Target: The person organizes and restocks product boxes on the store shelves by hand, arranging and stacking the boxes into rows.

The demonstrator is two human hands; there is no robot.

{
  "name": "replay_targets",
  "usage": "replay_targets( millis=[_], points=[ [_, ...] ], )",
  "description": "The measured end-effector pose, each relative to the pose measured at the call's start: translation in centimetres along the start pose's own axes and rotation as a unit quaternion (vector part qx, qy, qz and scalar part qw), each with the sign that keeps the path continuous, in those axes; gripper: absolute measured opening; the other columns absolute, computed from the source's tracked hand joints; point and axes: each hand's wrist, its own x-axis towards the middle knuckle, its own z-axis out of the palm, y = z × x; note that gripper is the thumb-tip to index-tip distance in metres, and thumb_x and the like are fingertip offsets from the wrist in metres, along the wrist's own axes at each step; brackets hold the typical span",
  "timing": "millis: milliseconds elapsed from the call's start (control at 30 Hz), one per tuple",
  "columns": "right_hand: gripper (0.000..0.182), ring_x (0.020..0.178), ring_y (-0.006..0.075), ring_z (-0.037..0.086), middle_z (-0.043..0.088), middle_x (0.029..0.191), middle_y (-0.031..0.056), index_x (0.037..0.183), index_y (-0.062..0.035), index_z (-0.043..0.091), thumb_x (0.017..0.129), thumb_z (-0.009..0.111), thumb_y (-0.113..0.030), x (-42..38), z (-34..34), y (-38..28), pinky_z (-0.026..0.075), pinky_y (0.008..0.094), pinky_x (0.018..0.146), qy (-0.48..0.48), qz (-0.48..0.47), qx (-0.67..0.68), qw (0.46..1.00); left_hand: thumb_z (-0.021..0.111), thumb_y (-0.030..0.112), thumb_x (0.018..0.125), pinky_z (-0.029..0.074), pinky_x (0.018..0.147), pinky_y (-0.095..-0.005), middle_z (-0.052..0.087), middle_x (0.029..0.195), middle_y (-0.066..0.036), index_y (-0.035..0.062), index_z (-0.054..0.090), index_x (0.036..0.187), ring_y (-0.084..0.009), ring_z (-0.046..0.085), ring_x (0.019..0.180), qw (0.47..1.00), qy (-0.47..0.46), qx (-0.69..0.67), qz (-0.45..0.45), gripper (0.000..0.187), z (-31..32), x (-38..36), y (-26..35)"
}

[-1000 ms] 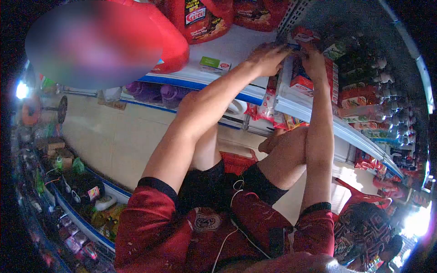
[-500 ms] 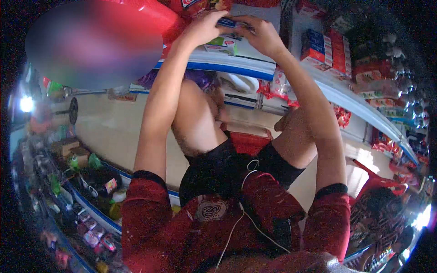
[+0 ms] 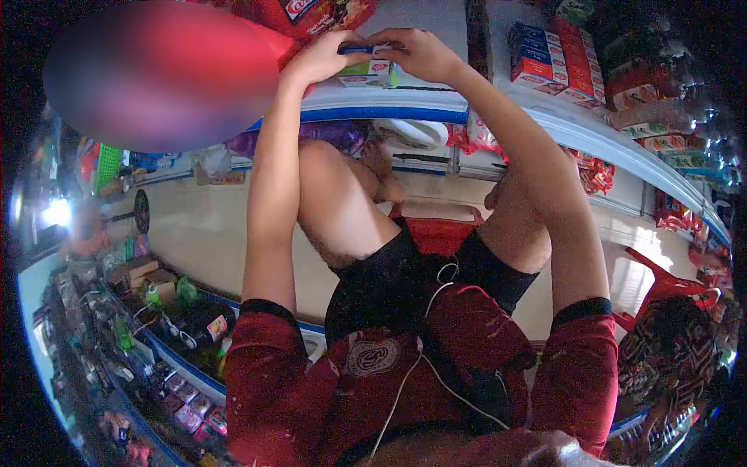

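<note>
At the top of the head view, both hands meet over a shelf [image 3: 424,97] with a blue front edge. My left hand [image 3: 327,61] is closed, thumb and fingers round a small blue box [image 3: 356,50]. From the other side, the bent fingers of my right hand [image 3: 420,54] grip the same box and hide part of it. Just beneath the fingers, a green and white box [image 3: 364,75] sits near the shelf's front edge, partly covered by the hands.
Stacked blue and red boxes [image 3: 538,58] stand right of my hands, with rows of bottles [image 3: 650,124] beyond. A large red packet [image 3: 331,15] lies beyond my left hand. Below the shelf are a purple bag [image 3: 327,136] and a red stool [image 3: 436,229]. Stocked shelves line the left.
Both hands have shifted slightly left and down in view with the blue box, now close over the green and white box. The camera view has also shifted a little.
</note>
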Motion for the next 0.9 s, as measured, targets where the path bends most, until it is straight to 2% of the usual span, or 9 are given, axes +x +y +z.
replay_targets(
  millis=[233,333,400,467,567,667,733,833,900],
  points=[
    [0.028,0.1,0.0282,0.065,0.067,0.108,0.0132,0.117,-0.0084,0.062,0.089,0.057,-0.012,0.4,-1.0,1.7,0.051,0.0363,0.088,-0.01,-0.004,0.039,0.999,0.084,0.043,0.063,0.05,0.085,-0.0324,0.065,0.11,-0.015,0.001,0.055,0.125,-0.0206,0.062,0.097,0.998,-0.06,0.029,-0.012,0.081,0.5,-0.1,-0.2],
    [0.03,0.101,0.0319,0.064,0.065,0.11,0.0162,0.118,-0.0097,0.061,0.088,0.056,-0.011,0.0,-2.7,1.5,0.05,0.0387,0.088,0.013,0.006,0.016,1.0,0.085,0.042,0.063,0.053,0.078,-0.0335,0.065,0.109,-0.015,0.0015,0.054,0.126,-0.0206,0.062,0.096,0.995,-0.076,0.007,-0.062,0.082,0.4,-0.3,0.1],
    [0.035,0.1,0.0309,0.063,0.064,0.113,0.0189,0.123,-0.0028,0.056,0.088,0.055,-0.007,0.1,-3.9,1.9,0.049,0.0359,0.088,0.025,0.002,0.055,0.998,0.085,0.042,0.063,0.054,0.075,-0.0336,0.065,0.11,-0.015,0.0019,0.053,0.127,-0.0209,0.062,0.096,0.995,-0.08,0.009,-0.061,0.082,0.4,-0.1,0.1],
    [0.034,0.102,0.0287,0.062,0.064,0.113,0.0182,0.121,-0.003,0.058,0.088,0.053,-0.006,-0.6,-5.9,0.0,0.049,0.0367,0.088,0.013,0.067,0.081,0.994,0.085,0.041,0.063,0.054,0.072,-0.0336,0.064,0.11,-0.015,0.0024,0.052,0.128,-0.0212,0.063,0.095,0.995,-0.081,0.011,-0.06,0.082,0.4,0.0,0.3],
    [0.032,0.103,0.0285,0.062,0.063,0.114,0.0184,0.119,-0.0029,0.059,0.087,0.053,-0.007,-1.5,-7.3,0.7,0.049,0.0386,0.086,0.06,-0.006,0.117,0.991,0.085,0.041,0.064,0.054,0.072,-0.0341,0.064,0.112,-0.015,0.0011,0.051,0.129,-0.0219,0.063,0.094,0.992,-0.084,0.023,-0.087,0.084,0.2,0.0,0.6],
    [0.032,0.103,0.0287,0.061,0.063,0.116,0.0179,0.117,-0.0029,0.06,0.086,0.055,-0.008,-1.1,-8.1,3.2,0.048,0.0407,0.085,0.067,0.038,0.039,0.996,0.085,0.04,0.064,0.054,0.073,-0.0324,0.064,0.113,-0.014,-0.0001,0.05,0.129,-0.02,0.063,0.093,0.99,-0.107,0.01,-0.089,0.085,0.0,0.3,0.5],
    [0.03,0.101,0.0324,0.061,0.063,0.114,0.019,0.114,-0.0038,0.062,0.085,0.056,-0.01,-1.4,-9.9,2.8,0.048,0.0414,0.084,0.075,0.08,0.035,0.993,0.083,0.045,0.064,0.051,0.086,-0.0335,0.061,0.118,-0.018,-0.0006,0.049,0.131,-0.0231,0.061,0.102,0.987,-0.118,0.004,-0.109,0.087,-0.2,0.2,2.1],
    [0.028,0.102,0.0353,0.06,0.063,0.112,0.0209,0.11,-0.0045,0.063,0.085,0.054,-0.011,-2.8,-12.5,2.8,0.048,0.0405,0.084,0.173,0.076,-0.095,0.977,0.077,0.059,0.065,0.036,0.105,-0.0375,0.054,0.128,-0.024,0.0013,0.049,0.133,-0.031,0.051,0.122,0.999,0.0,0.041,-0.029,0.093,0.5,1.1,2.6],
    [0.028,0.1,0.0378,0.06,0.064,0.108,0.0218,0.11,-0.0052,0.063,0.085,0.052,-0.01,-3.7,-14.1,4.8,0.048,0.041,0.083,0.185,0.099,-0.139,0.968,0.077,0.059,0.065,0.037,0.105,-0.0376,0.054,0.129,-0.023,0.0015,0.049,0.133,-0.0309,0.051,0.122,0.997,0.043,0.059,0.002,0.093,1.3,2.3,3.1]
  ],
)
